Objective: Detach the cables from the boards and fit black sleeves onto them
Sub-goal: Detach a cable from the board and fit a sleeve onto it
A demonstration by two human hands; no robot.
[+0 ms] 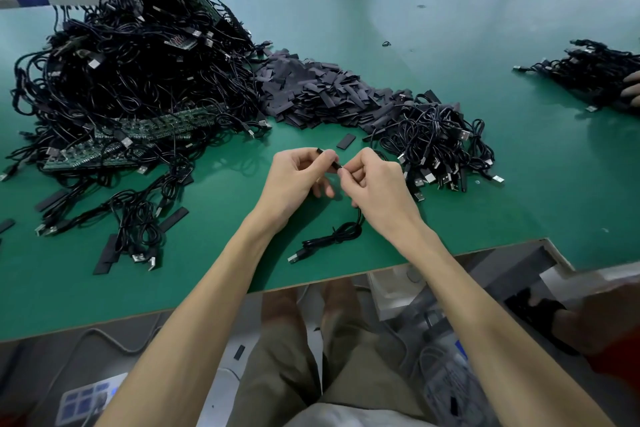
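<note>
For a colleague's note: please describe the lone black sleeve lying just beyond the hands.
Find the long heap of black sleeves on the green table. Between its near edge and the right hand lies one flat sleeve. Unlike the heaped ones, it lies alone on bare green.

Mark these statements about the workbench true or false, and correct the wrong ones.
1. The left hand pinches a black sleeve. True.
2. The right hand holds nothing. False: it pinches the end of the cable at the sleeve.
3. The sleeve pile lies right of the boards. True.
4. The table is red. False: it is green.
5. The cable's USB plug hangs off the table edge. False: it lies on the table.
</note>
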